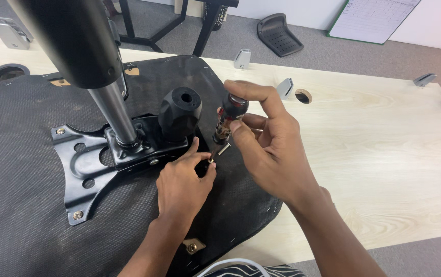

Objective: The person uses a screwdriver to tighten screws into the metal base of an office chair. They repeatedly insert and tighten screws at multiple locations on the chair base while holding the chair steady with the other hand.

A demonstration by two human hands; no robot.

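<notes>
My right hand (266,143) grips a short screwdriver (229,119) with a dark red and black handle, held nearly upright. Its tip meets a small screw (211,160) at the right corner of a black metal chair mechanism plate (84,169). My left hand (183,184) rests on the upturned seat base (20,215), its fingertips pinching around that screw. A loose silver bolt (224,149) lies just beside the screwdriver shaft. A black tension knob (180,112) stands on the plate behind my fingers.
A gas lift column (108,97) rises from the plate toward the camera. The seat lies on a light wooden table (374,154) with a round cable hole (303,95). Grey metal brackets (285,87) sit near the table's far edge. A black plastic part (279,34) lies on the carpet.
</notes>
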